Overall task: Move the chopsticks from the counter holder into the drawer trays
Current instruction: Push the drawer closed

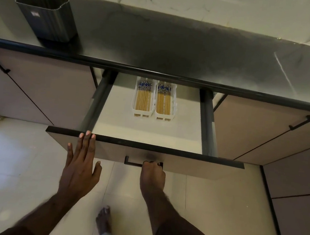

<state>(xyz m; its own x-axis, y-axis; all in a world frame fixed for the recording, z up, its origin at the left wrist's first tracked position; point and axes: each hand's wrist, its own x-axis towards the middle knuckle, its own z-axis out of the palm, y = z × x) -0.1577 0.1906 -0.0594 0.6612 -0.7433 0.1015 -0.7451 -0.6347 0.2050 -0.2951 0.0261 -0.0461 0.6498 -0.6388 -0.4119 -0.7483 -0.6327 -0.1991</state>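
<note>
Holder: dark ribbed box, upright at far left of the counter, near its front edge. Its visible inner wall shows no chopsticks; the bottom is not visible from this angle.

Left hand: flat, fingers extended and released, tips resting on the top left edge of the drawer front. Grasps nothing.

Drawer pulled well out. Two white trays: left tray and right tray side by side, touching or nearly so, toward the back of the drawer. Chopsticks lie flat and parallel in both, patterned ends toward the back. Judgement: transfer looks complete; the remaining step is probably closing the drawer.

Right hand: clenched around the right end of the black drawer handle.

Risks:
- Left fingertips sit over the front's top edge; if the drawer is pushed home without lifting them, they could be pinched under the counter lip.
- A hard shove could slide the loose trays or jostle chopsticks out of line.
- Pushing from the handle's end could skew the drawer on its rails.

Hidden or unclear:
- Back ends of the trays lie under the counter overhang.
- Chopstick count not readable.
- Label on the holder is too small to read.
- Forearms cut off at the lower frame edge.
</note>
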